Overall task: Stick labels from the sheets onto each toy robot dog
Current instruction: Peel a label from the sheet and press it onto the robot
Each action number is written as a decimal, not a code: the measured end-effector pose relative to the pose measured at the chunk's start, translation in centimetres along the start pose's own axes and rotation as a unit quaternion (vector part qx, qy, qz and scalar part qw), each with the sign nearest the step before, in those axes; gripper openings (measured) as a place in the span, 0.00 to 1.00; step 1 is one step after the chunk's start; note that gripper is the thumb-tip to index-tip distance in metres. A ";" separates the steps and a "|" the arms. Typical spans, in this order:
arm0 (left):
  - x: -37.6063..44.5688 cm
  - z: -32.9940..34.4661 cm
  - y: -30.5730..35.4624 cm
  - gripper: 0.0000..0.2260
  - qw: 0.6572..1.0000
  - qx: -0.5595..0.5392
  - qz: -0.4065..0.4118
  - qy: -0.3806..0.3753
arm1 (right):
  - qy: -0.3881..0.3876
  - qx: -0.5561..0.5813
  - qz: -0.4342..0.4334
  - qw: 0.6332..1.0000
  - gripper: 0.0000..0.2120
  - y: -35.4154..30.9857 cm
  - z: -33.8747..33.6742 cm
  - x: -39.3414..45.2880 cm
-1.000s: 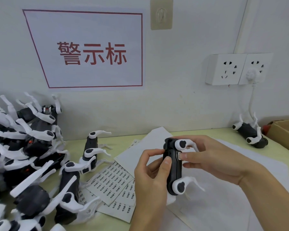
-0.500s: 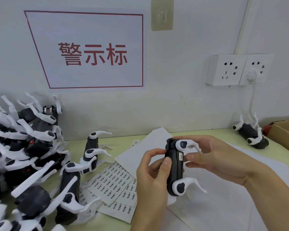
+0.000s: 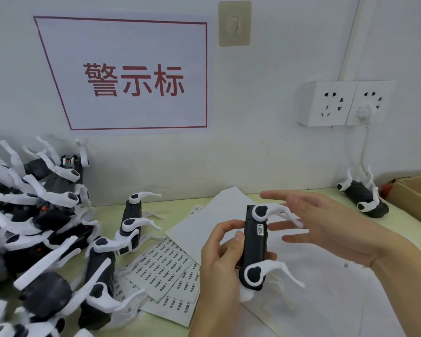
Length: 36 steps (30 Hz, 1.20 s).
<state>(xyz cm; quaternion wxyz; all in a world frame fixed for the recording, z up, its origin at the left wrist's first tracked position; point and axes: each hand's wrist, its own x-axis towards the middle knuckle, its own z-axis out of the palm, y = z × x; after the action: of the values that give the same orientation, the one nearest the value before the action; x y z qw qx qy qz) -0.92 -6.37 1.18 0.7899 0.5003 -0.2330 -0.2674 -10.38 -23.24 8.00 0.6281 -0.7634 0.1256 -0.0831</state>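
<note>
Head camera view: your left hand (image 3: 225, 254) grips a black toy robot dog (image 3: 254, 246) with white legs, fingers curled round its left side and your thumb lying along its near edge. You hold it upright above the white paper sheet (image 3: 326, 288), slightly right of the middle of the table (image 3: 175, 207). A small white label (image 3: 260, 229) sits on the dog's right face, just below the upper leg joint. Your right hand (image 3: 326, 227) is released, fingers spread and straight, just right of the dog; its fingertips are blurred, so you cannot tell whether any of them touches the upper white leg.

Sheets of small printed labels (image 3: 165, 266) lie overlapping on the table, left of your left hand, partly under the nearest dogs. Two more dogs (image 3: 131, 222) stand between those sheets and the wall. A big heap of dogs (image 3: 34, 227) fills the left side, legs sticking out every way. One lone dog (image 3: 362, 198) lies at the far right, near the wall, beside a cardboard box (image 3: 413, 193). On the wall hang a red-framed sign (image 3: 131, 76), a hook plate (image 3: 234, 23) and a double socket (image 3: 345, 103) with a white plug in its right half.
</note>
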 end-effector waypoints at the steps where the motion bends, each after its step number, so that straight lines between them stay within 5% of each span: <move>1: 0.0 0.0 0.0 0.09 1.000 0.000 -0.001 -0.009 | 0.002 0.000 0.003 1.000 0.25 -0.2 0.1 -0.1; 9: 0.3 0.1 -0.4 0.11 0.998 -0.005 -0.004 -0.056 | 0.025 -0.114 0.033 0.993 0.13 -0.7 0.9 0.2; 17: 0.9 0.2 -1.2 0.22 0.999 -0.032 0.011 -0.016 | 0.170 0.096 0.058 0.979 0.17 0.6 0.1 0.8; 25: 1.4 0.0 -1.4 0.18 0.988 0.003 0.056 0.146 | 0.034 0.114 0.147 0.982 0.28 2.4 1.3 -0.6; 29: 1.4 0.1 -1.6 0.09 0.992 0.014 0.028 0.122 | 0.065 0.175 0.102 0.977 0.15 3.4 1.5 -2.3; 36: 1.3 0.0 -1.0 0.11 0.993 -0.012 -0.017 0.114 | 0.167 0.293 0.110 0.935 0.21 4.8 1.5 -3.8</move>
<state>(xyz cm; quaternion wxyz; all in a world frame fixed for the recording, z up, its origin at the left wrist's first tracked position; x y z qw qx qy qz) -0.15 -7.63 0.39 0.8125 0.5221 -0.1299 -0.2246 -14.03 -21.57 3.12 0.7993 -0.5016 0.2820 -0.1733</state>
